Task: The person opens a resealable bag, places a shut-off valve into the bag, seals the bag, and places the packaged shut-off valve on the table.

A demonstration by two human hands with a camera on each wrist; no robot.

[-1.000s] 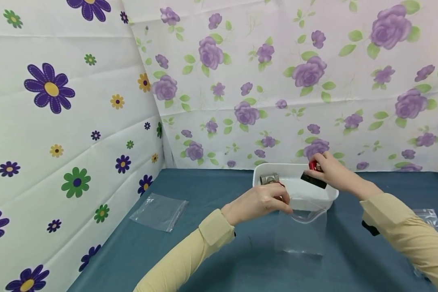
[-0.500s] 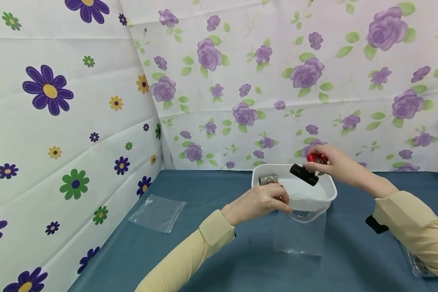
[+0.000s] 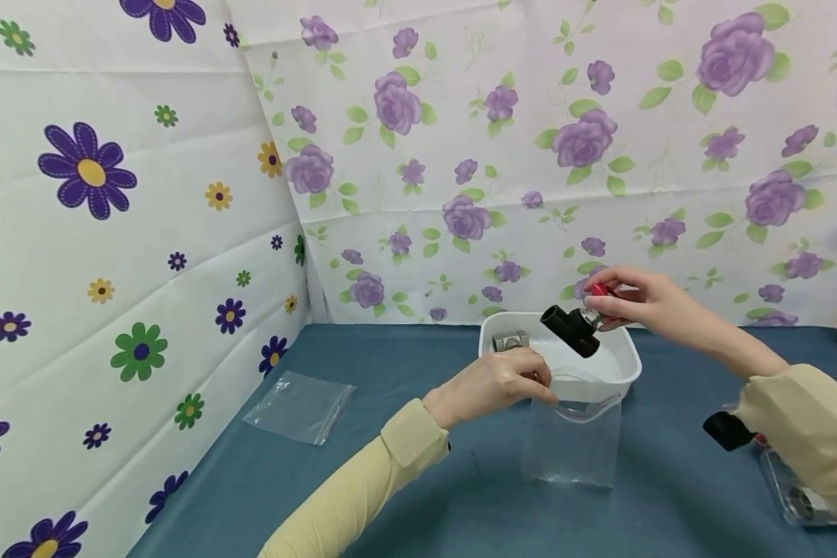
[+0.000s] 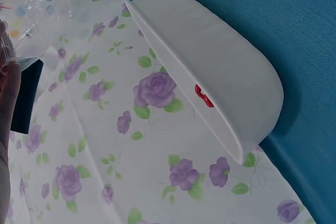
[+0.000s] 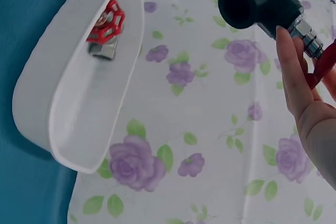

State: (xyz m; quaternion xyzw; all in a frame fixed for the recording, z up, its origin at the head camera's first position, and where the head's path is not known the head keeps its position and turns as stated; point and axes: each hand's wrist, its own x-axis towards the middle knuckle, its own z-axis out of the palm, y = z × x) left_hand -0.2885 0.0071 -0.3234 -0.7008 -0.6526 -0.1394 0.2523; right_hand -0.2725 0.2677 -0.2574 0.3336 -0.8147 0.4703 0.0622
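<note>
Near right: a clear package [image 3: 800,504], partly hidden by my right sleeve [image 3: 805,430], which could nudge it by dipping. Centre: my left fingers [image 3: 539,367], curled in, pinch a clear bag [image 3: 573,453] at its upper left corner; with no fingers at the right corner, the mouth could sag narrow, and any snag could tug the bag loose. To the left, a second bag [image 3: 300,407] lies flat on the tabletop [image 3: 390,364], untouched. Beyond the hanging bag: the white tub [image 3: 624,372], with a metal valve [image 3: 511,341] at its left end. Above the tub: my right fingers [image 3: 617,275], bent around a red handle [image 3: 599,290], hold a black tee valve [image 3: 570,332], its barrel tilted down to the right. Because the grip lies at one end, the barrel could swivel, knock the tub's rim or, should the fingers slacken, drop inside.
</note>
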